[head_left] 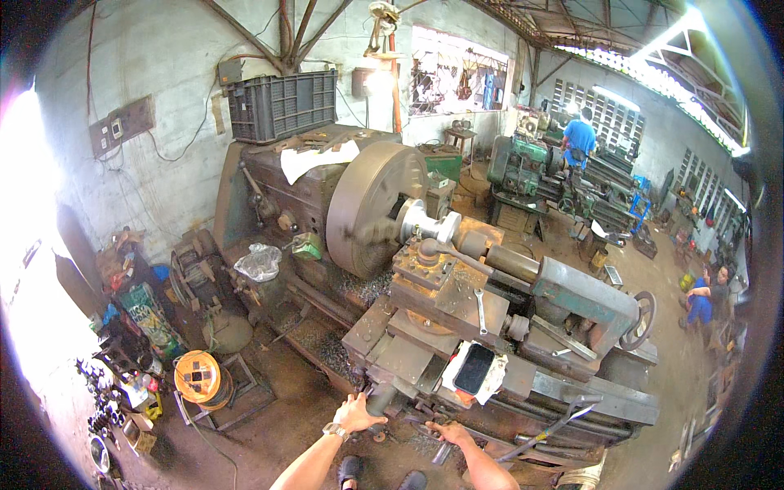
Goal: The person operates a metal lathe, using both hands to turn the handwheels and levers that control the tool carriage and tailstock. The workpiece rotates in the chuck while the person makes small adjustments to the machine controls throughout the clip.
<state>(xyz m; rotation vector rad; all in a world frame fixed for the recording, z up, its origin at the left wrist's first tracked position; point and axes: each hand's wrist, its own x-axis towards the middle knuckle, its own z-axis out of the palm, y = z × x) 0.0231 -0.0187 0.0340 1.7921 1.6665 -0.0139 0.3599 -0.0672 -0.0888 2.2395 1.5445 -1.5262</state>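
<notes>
My left hand, with a watch on its wrist, has its fingers spread against a dark cylindrical part on the front of a large lathe's carriage. To its right, my right hand has its fingers curled at a short metal handle low on the carriage; the fingertips are partly hidden. Beyond them a shiny flanged workpiece sits between the big round chuck, its jaws smeared by motion, and the tailstock. The tool post stands before the workpiece.
A wrench and a phone on a cloth lie on the carriage. A black crate tops the headstock. At left stands a cable spool. People are farther off, one in blue at another lathe.
</notes>
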